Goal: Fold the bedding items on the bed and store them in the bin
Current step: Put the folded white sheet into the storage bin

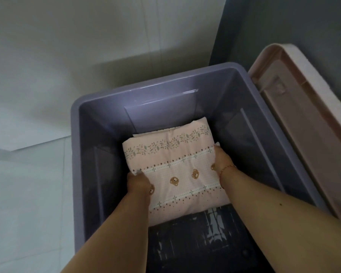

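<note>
Gripping the folded bedding (173,168) by both side edges, left hand (139,184) nearer, right hand (221,161) farther; lowering inside the bin (75,134), long axis running away, tilted right.

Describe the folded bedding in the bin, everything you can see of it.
The folded bedding is a soft pink cloth bundle printed with leaf bands, dotted stripes and small brown bears. It lies flat and neatly squared inside the purple bin, slightly skewed to its walls. The left hand grips its left edge and the right hand its right edge; the fingers are hidden beneath.
</note>
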Action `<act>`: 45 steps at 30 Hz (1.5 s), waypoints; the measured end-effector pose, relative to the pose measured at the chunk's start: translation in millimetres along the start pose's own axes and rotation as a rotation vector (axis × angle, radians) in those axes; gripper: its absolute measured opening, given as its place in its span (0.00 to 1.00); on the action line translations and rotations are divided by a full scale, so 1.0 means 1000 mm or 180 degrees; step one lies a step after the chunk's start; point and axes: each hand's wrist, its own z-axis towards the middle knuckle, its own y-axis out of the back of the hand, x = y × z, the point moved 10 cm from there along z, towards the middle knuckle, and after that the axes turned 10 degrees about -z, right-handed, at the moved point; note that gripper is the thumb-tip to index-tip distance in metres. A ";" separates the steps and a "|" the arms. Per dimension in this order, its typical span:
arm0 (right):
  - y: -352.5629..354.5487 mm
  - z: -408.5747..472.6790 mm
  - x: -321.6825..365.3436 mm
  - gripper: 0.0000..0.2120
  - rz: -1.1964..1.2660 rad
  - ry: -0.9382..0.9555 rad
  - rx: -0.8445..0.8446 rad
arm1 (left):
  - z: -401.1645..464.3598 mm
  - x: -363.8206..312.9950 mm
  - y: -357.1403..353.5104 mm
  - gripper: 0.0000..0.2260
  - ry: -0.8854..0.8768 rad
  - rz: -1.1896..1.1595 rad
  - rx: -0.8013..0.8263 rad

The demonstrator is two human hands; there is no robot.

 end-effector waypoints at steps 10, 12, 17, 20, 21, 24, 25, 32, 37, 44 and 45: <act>-0.008 -0.014 0.008 0.26 -0.2105 0.1223 -0.0563 | -0.027 -0.031 -0.016 0.29 -0.2235 0.2745 0.0037; -0.030 -0.023 0.000 0.27 -0.3188 0.1432 -0.0288 | -0.030 -0.021 -0.032 0.28 -0.2336 0.3473 0.0500; -0.043 -0.008 -0.040 0.28 -0.3562 0.0904 0.0445 | 0.001 0.024 -0.035 0.30 -0.1026 0.4214 0.1286; -0.043 -0.004 -0.042 0.29 -0.3556 0.0796 0.0503 | -0.001 0.024 -0.037 0.32 -0.1023 0.4235 0.1283; -0.042 -0.004 -0.039 0.29 -0.3542 0.0775 0.0485 | -0.002 0.022 -0.037 0.33 -0.1038 0.4230 0.1226; -0.043 -0.002 -0.030 0.30 -0.3487 0.0776 0.0406 | -0.008 0.013 -0.041 0.38 -0.1088 0.4141 0.1045; -0.043 -0.002 -0.025 0.31 -0.3417 0.0794 0.0389 | -0.011 0.008 -0.044 0.39 -0.1138 0.4122 0.1018; -0.034 -0.031 0.021 0.31 -0.2851 0.1100 0.0155 | -0.045 -0.034 -0.062 0.39 -0.1632 0.4050 0.0983; -0.020 -0.080 0.056 0.30 -0.2687 0.1207 -0.0015 | -0.097 -0.065 -0.052 0.36 -0.1683 0.4060 0.1001; 0.006 -0.170 0.101 0.31 -0.2570 0.1212 -0.0159 | -0.191 -0.113 -0.022 0.34 -0.1965 0.4176 0.0973; 0.010 -0.183 0.106 0.30 -0.2539 0.1199 -0.0162 | -0.203 -0.119 -0.016 0.34 -0.1986 0.4173 0.0967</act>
